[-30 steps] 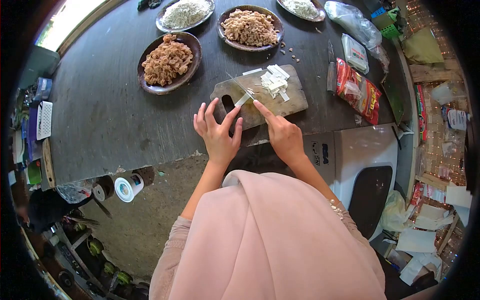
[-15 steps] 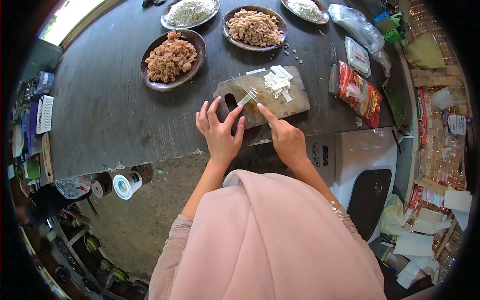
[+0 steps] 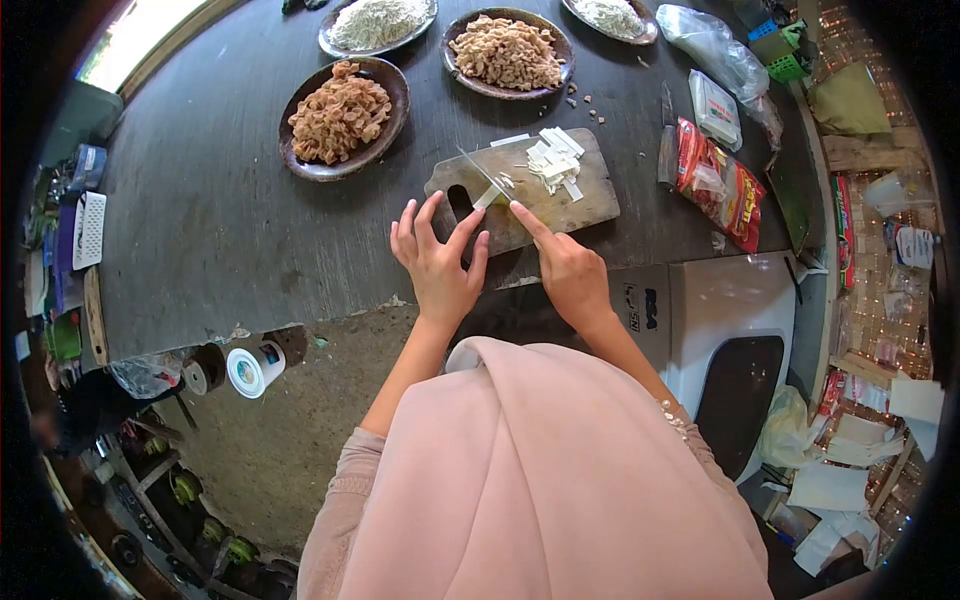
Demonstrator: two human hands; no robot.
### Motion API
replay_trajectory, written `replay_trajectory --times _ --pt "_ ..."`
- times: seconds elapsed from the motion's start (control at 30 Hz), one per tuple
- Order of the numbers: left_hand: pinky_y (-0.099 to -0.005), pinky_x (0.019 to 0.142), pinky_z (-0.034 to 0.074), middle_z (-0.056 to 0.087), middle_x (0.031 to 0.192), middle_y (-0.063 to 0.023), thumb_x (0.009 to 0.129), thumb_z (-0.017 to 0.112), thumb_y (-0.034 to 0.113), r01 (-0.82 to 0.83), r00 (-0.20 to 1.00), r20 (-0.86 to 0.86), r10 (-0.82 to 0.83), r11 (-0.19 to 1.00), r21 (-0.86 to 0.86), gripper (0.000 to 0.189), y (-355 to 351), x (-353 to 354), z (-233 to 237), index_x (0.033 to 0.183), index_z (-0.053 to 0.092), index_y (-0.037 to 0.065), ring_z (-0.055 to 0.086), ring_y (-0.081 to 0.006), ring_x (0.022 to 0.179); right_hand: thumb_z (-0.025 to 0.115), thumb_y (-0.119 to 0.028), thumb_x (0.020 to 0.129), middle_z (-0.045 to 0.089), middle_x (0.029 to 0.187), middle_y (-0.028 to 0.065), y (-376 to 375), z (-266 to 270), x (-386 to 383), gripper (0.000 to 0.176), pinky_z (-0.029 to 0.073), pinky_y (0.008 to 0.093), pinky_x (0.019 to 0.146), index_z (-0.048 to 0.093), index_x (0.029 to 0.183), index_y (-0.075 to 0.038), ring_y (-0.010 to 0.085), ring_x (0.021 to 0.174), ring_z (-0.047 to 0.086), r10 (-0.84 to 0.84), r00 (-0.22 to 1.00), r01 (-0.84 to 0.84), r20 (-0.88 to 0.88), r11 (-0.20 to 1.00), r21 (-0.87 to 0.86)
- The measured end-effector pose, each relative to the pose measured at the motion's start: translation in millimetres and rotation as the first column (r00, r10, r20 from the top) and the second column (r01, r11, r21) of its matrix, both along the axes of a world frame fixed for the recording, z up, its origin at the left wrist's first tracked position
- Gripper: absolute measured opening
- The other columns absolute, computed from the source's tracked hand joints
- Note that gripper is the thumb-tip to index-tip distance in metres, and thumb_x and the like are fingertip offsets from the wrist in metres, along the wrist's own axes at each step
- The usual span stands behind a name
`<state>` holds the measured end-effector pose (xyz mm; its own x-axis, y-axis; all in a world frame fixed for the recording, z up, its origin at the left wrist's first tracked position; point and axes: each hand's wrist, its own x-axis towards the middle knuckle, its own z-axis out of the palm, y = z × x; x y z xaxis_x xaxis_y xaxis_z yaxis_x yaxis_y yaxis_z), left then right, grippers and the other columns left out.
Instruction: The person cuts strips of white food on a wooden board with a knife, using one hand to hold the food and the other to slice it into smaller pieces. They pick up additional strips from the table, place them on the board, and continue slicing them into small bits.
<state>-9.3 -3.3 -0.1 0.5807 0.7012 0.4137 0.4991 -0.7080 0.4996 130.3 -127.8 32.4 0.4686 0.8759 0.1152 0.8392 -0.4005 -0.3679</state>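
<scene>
Strip: the white strip (image 3: 487, 198) lies at frame centre, slightly above the middle, flat on the left part of the cutting board, its upper end just beside the blade.
Knife: the blade of your knife (image 3: 484, 173) slants from upper left to lower right over the board; its handle is hidden in your grip.
Right hand: your right hand (image 3: 576, 275) sits right of centre, fingers curled together round the knife handle, index finger stretched forward along it.
Left hand: your left hand (image 3: 440, 265) is left of centre with fingers spread; the index fingertip is at the strip's lower end, the thumb apart from it. How hard you press, I cannot tell.
Board: the cutting board (image 3: 598, 200) lies tilted on the dark table (image 3: 230, 220), its handle slot toward the left.
Cut pieces: a heap of white pieces (image 3: 555, 160) covers the board's upper right; small slivers lie near the blade.
Plates: brown curled pieces (image 3: 340, 115) fill a plate at upper left; paler chopped pieces (image 3: 508, 52) fill another at top centre.
Right edge: a second knife (image 3: 667, 152) lies just beside a red packet (image 3: 725, 190).
Floor: a white tub (image 3: 252, 371) stands at lower left.
</scene>
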Motion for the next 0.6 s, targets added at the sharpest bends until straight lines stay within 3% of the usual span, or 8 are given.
replay_trajectory --times 0.6 --pt "-0.0603 0.117 0.018 0.047 0.147 -0.0102 0.09 0.072 0.031 -0.001 1.0 0.005 0.001 1.0 0.002 0.029 0.1 0.6 -0.1 0.119 0.074 0.028 0.033 -0.0389 0.142 0.058 -0.004 0.092 0.059 0.067 0.009 -2.1 3.5 -3.2 0.073 0.056 0.0428 0.055 0.043 0.155 -0.039 0.0301 0.058 0.066 0.014 1.0 -0.014 0.004 0.999 -0.029"
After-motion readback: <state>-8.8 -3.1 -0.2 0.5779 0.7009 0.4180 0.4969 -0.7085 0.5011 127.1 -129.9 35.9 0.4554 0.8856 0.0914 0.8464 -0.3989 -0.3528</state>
